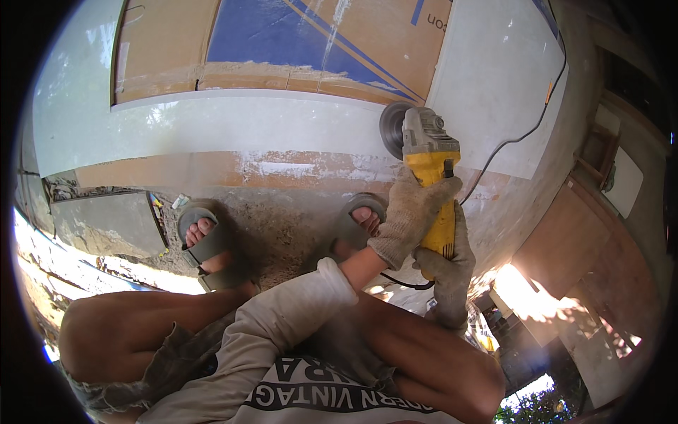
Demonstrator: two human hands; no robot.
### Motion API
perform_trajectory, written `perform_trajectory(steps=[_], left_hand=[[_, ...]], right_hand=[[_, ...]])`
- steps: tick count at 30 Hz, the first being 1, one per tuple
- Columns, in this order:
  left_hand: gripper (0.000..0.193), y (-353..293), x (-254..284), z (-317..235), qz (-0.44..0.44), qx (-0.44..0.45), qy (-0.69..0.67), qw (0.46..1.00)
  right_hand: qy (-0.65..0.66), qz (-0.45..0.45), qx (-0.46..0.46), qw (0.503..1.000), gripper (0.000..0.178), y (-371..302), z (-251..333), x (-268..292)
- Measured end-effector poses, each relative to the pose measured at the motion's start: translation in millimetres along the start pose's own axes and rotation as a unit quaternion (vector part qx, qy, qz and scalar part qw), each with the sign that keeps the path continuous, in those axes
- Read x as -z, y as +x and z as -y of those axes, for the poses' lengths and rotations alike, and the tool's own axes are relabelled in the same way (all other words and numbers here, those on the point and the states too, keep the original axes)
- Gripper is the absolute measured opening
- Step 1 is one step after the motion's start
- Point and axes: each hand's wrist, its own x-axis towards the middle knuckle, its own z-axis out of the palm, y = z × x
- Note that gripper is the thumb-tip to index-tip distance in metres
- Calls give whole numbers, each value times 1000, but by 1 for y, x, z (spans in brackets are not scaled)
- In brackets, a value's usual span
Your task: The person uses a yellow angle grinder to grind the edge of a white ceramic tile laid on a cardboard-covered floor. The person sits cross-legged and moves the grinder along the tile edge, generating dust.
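Note:
Both my gloved hands hold a yellow angle grinder with a grey metal head. My left hand wraps round its body just behind the head. Lower down, my right hand is closed round the rear handle. The grinder's round disc is at a strip of white sheet, close to the corner of a rectangular cut-out. Whether the disc touches the sheet, I cannot tell. Inside the cut-out shows brown and blue cardboard.
A dark power cord curves up the right side of the sheet. My sandalled feet stand on rough, dusty ground between my bent knees. A grey slab lies left. Brown boards stand at the right.

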Motion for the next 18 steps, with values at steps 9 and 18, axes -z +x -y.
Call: perform_trajectory(steps=[9,18], left_hand=[[31,1,-4,1,16,12,-5,1000],[31,0,-2,-5,18,25,33,999]], right_hand=[[-16,-19,-9,1000,95,-3,0,2],[7,-30,-15,999,96,-4,-1,-1]])
